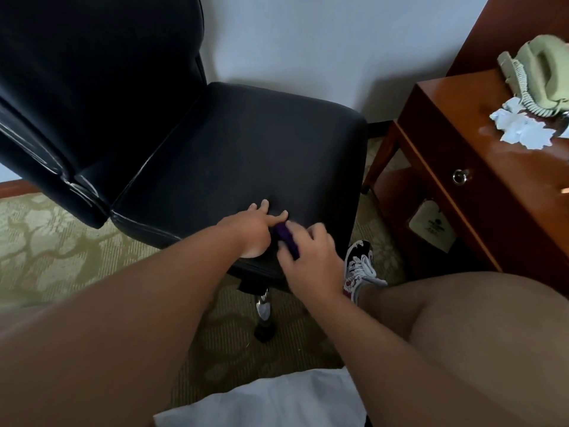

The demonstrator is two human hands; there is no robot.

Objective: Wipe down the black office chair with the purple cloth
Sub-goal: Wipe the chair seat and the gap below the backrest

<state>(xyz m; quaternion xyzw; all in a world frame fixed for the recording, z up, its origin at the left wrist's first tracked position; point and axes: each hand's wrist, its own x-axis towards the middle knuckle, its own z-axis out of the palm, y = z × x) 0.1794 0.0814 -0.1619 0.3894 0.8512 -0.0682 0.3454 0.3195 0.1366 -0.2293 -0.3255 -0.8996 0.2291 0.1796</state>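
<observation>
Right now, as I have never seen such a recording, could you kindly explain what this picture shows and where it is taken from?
There is no machine here: a person works with bare hands, and the single picture comes from a camera on their head, looking down. The left hand rests with straight fingers on the seat of the black office chair. The right hand curls round the purple cloth beside it. To the right stands a wooden desk with a green telephone and crumpled white paper. A patterned shoe shows near the chair's edge.
</observation>
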